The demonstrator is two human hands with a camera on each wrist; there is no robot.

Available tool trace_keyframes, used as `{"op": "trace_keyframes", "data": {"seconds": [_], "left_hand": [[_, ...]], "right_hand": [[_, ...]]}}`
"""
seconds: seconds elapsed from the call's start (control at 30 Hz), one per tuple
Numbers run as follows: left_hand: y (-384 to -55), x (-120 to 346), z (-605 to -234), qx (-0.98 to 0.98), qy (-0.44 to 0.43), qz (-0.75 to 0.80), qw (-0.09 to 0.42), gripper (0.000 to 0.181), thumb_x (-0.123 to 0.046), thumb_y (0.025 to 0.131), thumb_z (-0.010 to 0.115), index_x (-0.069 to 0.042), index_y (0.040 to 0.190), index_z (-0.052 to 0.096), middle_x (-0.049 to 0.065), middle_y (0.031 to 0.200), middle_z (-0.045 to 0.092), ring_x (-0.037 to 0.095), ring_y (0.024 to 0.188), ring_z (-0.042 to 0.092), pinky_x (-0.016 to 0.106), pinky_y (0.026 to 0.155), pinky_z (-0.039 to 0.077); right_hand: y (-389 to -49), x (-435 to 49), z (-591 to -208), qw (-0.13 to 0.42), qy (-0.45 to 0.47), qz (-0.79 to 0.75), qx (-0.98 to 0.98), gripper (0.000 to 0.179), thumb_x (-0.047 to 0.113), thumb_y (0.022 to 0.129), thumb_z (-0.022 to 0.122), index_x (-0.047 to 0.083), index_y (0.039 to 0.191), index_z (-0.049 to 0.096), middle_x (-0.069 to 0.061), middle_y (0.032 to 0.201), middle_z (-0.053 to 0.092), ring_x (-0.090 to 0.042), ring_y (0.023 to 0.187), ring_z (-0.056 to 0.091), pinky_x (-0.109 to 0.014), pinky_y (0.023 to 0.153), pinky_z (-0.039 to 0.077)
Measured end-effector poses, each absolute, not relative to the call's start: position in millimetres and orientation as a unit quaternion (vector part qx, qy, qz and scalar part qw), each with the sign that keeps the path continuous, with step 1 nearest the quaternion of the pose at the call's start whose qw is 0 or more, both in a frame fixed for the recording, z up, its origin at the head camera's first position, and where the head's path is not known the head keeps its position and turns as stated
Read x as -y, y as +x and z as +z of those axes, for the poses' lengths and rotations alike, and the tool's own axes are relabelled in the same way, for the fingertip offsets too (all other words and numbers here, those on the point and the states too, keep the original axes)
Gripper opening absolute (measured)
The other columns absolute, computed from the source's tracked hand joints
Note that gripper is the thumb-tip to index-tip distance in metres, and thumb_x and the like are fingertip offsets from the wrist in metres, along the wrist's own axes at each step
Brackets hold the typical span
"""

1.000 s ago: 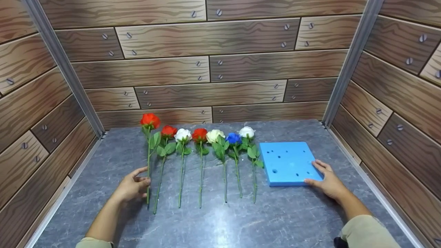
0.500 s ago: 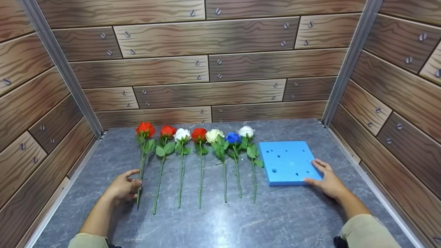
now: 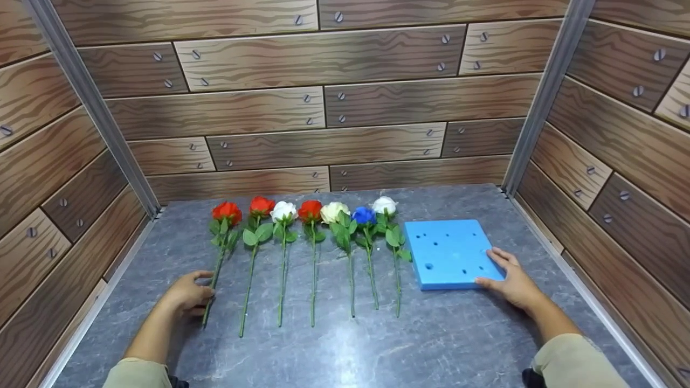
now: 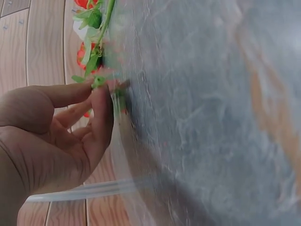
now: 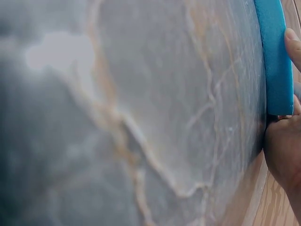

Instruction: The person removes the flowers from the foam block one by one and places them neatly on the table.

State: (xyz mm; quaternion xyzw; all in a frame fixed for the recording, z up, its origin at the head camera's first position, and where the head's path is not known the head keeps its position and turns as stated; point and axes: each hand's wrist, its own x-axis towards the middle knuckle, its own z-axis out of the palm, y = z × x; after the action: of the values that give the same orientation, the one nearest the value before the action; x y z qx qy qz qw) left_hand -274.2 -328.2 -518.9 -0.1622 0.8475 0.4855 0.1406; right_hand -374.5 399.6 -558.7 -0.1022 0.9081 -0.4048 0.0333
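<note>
In the head view my left hand (image 3: 188, 293) pinches the lower stem of the leftmost red rose (image 3: 226, 213), which lies tilted at the left end of a row. The left wrist view shows the thumb and index finger meeting on the green stem (image 4: 98, 82). My right hand (image 3: 512, 283) holds the near right corner of a blue foam block (image 3: 455, 256) with several holes in its top. Thumb and fingers sit at the corner's edges. In the right wrist view only part of that hand (image 5: 284, 150) and the blue block's side (image 5: 278, 61) show.
Beside the held rose lie another red rose (image 3: 262, 206), a white rose (image 3: 284, 212), a red rose (image 3: 310, 210), a cream rose (image 3: 334, 212), a blue rose (image 3: 364, 215) and a white rose (image 3: 384, 205). Wood-patterned walls (image 3: 323, 59) enclose the grey marbled tabletop (image 3: 302, 355).
My left hand has moved left and lowered the red rose toward the table, its stem now slanting away from the neighbouring rose. The right hand and blue block have stayed put.
</note>
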Motion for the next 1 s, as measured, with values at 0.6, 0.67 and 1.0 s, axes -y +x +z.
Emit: {"op": "trace_keyframes", "data": {"seconds": [0.6,0.67,1.0], "left_hand": [[-277,318,-527,-0.889,-0.162,0.415,0.103,0.063,0.000,0.090,0.056,0.003,0.149,0.034,0.029,0.120,0.052,0.023,0.083,0.059,0.033,0.061,0.059],[-278,317,-527,-0.896,-0.159,0.402,0.101,0.066,-0.001,0.089,0.058,0.002,0.150,0.033,0.031,0.126,0.049,0.024,0.082,0.059,0.032,0.058,0.058],[-284,304,-514,-0.962,-0.102,0.247,0.062,0.081,-0.015,0.084,0.066,0.005,0.152,0.027,0.040,0.143,0.045,0.057,0.127,0.050,0.062,0.099,0.050]], "right_hand": [[-381,-396,-550,0.041,-0.113,-0.363,-0.924,0.104,0.048,0.084,0.078,-0.001,0.158,0.023,-0.028,0.164,0.008,-0.060,0.148,0.009,-0.076,0.115,0.016],[-382,-396,-547,0.040,-0.117,-0.350,-0.928,0.104,0.047,0.084,0.079,-0.004,0.157,0.024,-0.030,0.163,0.010,-0.060,0.147,0.011,-0.076,0.115,0.018],[-385,-387,-518,0.067,-0.146,-0.204,-0.966,0.099,0.052,0.087,0.073,-0.014,0.149,0.033,-0.041,0.154,0.022,-0.063,0.139,0.027,-0.073,0.111,0.031]]}}
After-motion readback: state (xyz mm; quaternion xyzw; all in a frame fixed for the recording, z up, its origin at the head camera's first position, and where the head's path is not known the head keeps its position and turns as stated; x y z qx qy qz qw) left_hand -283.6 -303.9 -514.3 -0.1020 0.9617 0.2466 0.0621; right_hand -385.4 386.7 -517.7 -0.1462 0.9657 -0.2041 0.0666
